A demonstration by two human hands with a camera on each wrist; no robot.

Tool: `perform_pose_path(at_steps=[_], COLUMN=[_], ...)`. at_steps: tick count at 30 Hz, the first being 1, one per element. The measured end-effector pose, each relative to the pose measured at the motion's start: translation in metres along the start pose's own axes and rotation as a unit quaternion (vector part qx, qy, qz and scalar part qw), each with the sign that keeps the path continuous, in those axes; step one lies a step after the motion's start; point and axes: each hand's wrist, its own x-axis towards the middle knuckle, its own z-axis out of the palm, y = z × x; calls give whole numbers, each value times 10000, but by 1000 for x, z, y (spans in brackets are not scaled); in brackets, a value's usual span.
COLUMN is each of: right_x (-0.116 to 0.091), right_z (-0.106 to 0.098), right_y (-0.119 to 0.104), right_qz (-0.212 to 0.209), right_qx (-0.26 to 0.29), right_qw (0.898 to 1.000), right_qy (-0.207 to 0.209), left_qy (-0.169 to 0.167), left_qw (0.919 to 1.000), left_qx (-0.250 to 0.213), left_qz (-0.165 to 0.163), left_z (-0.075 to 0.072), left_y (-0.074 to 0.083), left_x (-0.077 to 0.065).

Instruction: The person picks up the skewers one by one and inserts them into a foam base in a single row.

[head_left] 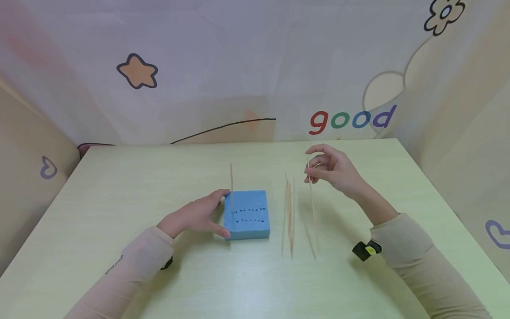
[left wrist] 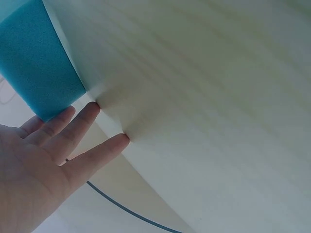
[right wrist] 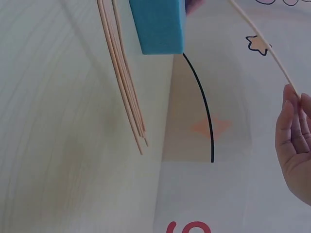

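A blue foam block (head_left: pixel 247 223) with rows of small dark holes lies on the table. One thin wooden stick (head_left: pixel 231 177) stands upright in its left part. My left hand (head_left: pixel 195 216) holds the block at its left side, the thumb at the front corner and a finger at the back corner. In the left wrist view, the other fingers (left wrist: pixel 80 128) spread beside the block, tips on the tabletop. To the right, raised above the table, my right hand (head_left: pixel 332 170) pinches another thin wooden stick (right wrist: pixel 265 41) near its upper end; that stick slants downward.
Several loose sticks (head_left: pixel 288 212) lie in a narrow bundle between the block and my right hand. The pale wooden table (head_left: pixel 119 186) ends at the back against a printed cloth (head_left: pixel 219 57). More cloth hangs along both sides.
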Motion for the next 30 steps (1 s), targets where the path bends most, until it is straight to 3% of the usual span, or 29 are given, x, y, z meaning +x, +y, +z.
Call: perform_pose_path(at_steps=[6, 12, 18, 24, 30], right_x=[-2, -3, -4, -2, -2], right_z=[6, 12, 17, 24, 35], right_y=[-11, -15, -22, -30, -45], right_qz=[-438, -981, -851, -979, -1881], right_qx=[-79, -167, -602, -534, -151], right_qw=[9989, 9950, 9944, 9934, 9820], right_qy=[130, -14, 178, 254, 50], left_qy=[21, 8, -6, -18, -10], left_qw=[10000, 10000, 10000, 10000, 10000], left_qx=[18, -35, -62, -11, 1], left_qz=[8, -26, 16, -24, -34], left_z=[0, 1, 1, 1, 1], left_y=[-1, -1, -2, -2, -1], left_x=[0, 0, 1, 1, 1])
